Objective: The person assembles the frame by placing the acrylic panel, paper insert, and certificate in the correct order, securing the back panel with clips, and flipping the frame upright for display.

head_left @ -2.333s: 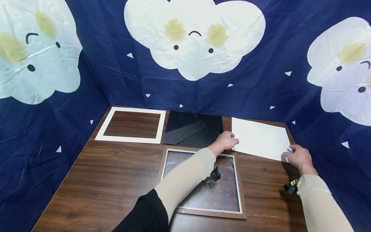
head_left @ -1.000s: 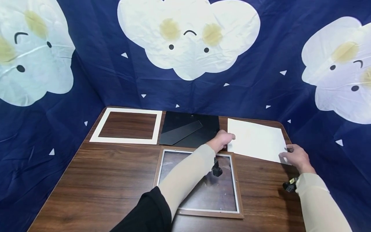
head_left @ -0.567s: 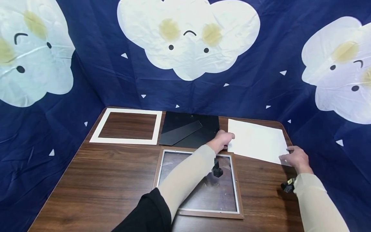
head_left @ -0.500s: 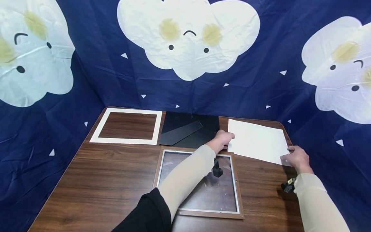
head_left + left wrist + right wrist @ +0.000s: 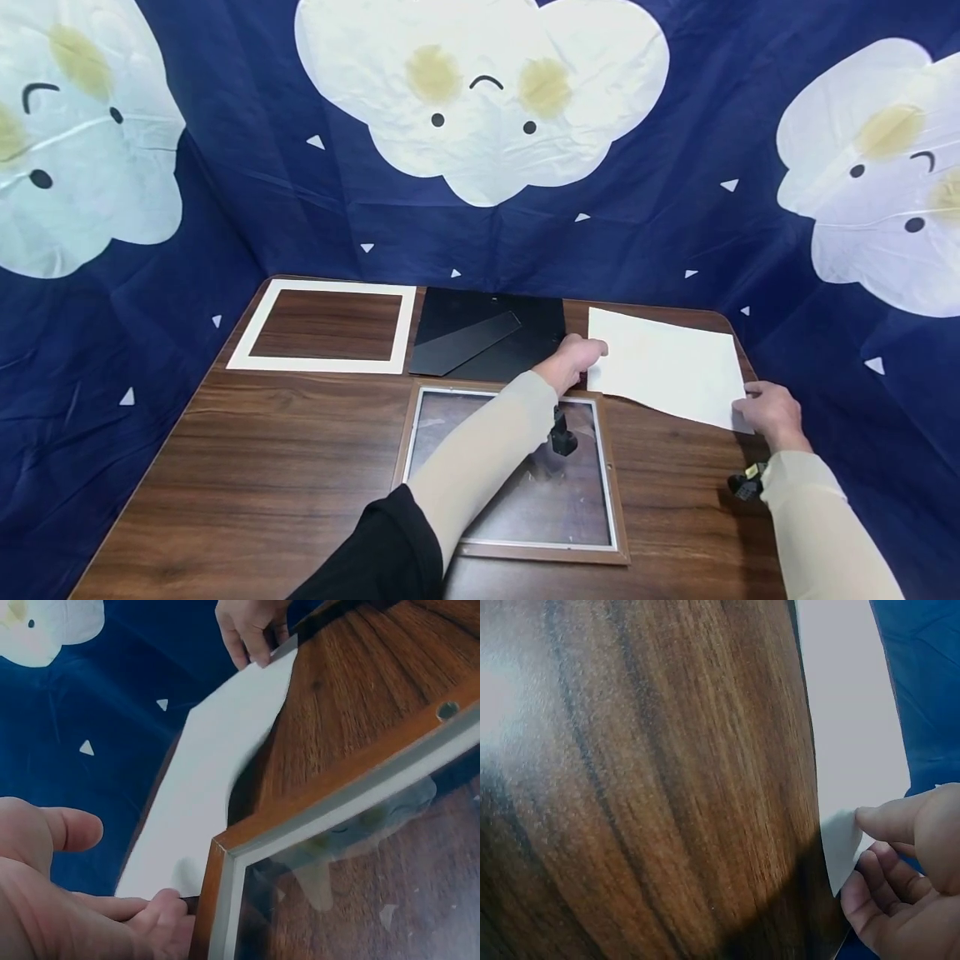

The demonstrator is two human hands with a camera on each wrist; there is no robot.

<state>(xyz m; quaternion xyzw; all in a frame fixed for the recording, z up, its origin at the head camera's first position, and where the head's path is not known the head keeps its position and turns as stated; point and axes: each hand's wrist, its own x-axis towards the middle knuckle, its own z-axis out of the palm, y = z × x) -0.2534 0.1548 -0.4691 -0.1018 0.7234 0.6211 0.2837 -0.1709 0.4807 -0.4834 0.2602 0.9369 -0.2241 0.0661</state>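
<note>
A blank white sheet of paper [image 5: 663, 362] lies at the back right of the table, its near edge bowed up off the wood. My right hand [image 5: 772, 412] pinches its near right corner, thumb on top and fingers beneath, as the right wrist view shows at the paper corner [image 5: 844, 847]. At the left edge of the sheet, my left hand [image 5: 577, 354] touches the paper with its fingers, the thumb [image 5: 79, 829] held apart from them. A brown picture frame [image 5: 609, 475] with a clear pane lies under my left forearm.
Left of the sheet is a black backing board [image 5: 461, 312] with a stand leg [image 5: 468, 346]. A white mat [image 5: 330, 365] with a rectangular opening lies at the back left. Blue cloth with clouds [image 5: 480, 242] hangs directly behind the table.
The right hand, earlier at the sheet's corner, has raised the near edge slightly, so it now curves up. The left hand stays almost still. The head view has shifted a little.
</note>
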